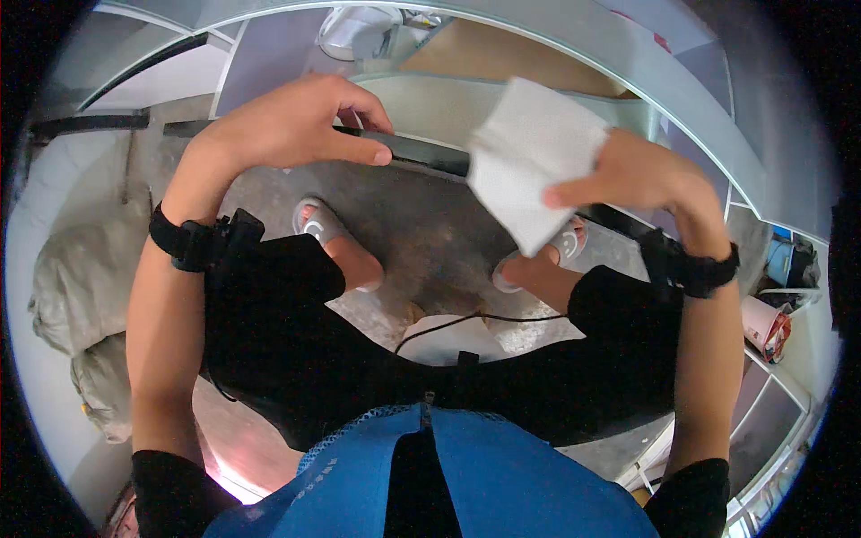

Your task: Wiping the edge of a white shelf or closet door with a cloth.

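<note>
My right hand (625, 175) grips a folded white cloth or paper wipe (535, 155), its thumb lying over the near face. The wipe hangs before a low cabinet or drawer with a pale panel (430, 107). At the upper left, my left hand (316, 124) rests at the dark edge strip (430, 159) of that unit, thumb and fingers apart, holding nothing that I can see; some fingertips are hidden behind the edge. Both wrists wear black straps with small devices.
Grey sacks (81, 282) lie at the left. A white round container (360, 30) stands inside the cabinet. At the right are a pink container (765, 326) and a blue item (780, 259) on shelving. My slippered feet are on the concrete floor (437, 228), with a black cord across my lap.
</note>
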The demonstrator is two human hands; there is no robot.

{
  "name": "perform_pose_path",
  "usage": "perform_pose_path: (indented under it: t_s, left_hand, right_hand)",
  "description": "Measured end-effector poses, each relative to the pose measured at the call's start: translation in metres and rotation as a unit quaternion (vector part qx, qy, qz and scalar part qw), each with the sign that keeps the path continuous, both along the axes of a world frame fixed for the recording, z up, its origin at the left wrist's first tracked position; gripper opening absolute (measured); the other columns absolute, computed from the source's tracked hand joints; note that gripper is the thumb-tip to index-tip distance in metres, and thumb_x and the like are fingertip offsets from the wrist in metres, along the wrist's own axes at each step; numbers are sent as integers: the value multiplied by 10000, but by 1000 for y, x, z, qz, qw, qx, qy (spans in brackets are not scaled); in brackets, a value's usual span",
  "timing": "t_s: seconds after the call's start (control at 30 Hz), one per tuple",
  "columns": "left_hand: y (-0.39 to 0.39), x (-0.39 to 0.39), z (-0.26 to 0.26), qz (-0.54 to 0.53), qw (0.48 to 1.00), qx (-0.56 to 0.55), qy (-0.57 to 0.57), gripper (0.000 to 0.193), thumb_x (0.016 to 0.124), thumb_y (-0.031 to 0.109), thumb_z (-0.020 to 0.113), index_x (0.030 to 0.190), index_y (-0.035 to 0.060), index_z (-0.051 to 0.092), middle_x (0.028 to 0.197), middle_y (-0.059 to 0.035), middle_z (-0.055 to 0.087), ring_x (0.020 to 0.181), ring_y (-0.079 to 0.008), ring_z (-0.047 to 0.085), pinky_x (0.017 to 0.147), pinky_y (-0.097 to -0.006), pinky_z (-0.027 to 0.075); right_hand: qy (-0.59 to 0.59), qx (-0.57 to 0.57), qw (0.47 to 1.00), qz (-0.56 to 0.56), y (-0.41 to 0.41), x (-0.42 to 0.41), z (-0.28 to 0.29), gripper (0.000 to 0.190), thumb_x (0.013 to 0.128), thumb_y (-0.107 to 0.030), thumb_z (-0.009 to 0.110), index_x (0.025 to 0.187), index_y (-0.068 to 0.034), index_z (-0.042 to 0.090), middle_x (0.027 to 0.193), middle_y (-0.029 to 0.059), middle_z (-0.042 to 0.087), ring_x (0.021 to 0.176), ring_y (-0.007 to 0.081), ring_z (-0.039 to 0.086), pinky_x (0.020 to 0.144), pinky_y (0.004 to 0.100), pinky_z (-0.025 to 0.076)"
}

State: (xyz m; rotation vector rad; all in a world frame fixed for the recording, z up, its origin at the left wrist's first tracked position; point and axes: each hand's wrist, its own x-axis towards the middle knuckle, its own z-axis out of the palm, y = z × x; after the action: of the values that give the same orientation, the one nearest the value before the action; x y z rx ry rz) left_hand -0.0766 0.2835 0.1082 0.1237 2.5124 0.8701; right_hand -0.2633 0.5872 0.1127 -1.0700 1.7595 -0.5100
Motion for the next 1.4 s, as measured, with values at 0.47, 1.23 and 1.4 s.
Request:
perform_pose_path:
  t_s: [0.47,1.23,1.4]
  left_hand:
    - [-52,42,-13,73,996,-42,29,441,803,147,826,1190,24,655,1142,-148,677,1044,-311,648,920,-388,514]
    - [-158,153,40,472,823,-292,118,324,898,168,505,1042,-19,727,1104,-258,712,1033,-428,679,894,-483,533]
    - [-144,141,52,460,810,-353,87,338,893,185,517,1070,-19,721,1133,-249,710,1066,-428,677,930,-492,528]
  right_hand:
    - [23,169,984,-47,46,-17,24,609,817,-382,849,1290,-56,646,1161,121,730,1038,247,673,924,370,521]
    - [75,-66,979,178,-318,125,-43,666,1054,-523,424,1229,90,616,1195,320,667,1130,421,648,1008,445,476]
    - [162,-74,967,179,-380,156,-48,752,1056,-567,370,1213,120,632,1183,307,689,1160,383,648,1021,433,445]
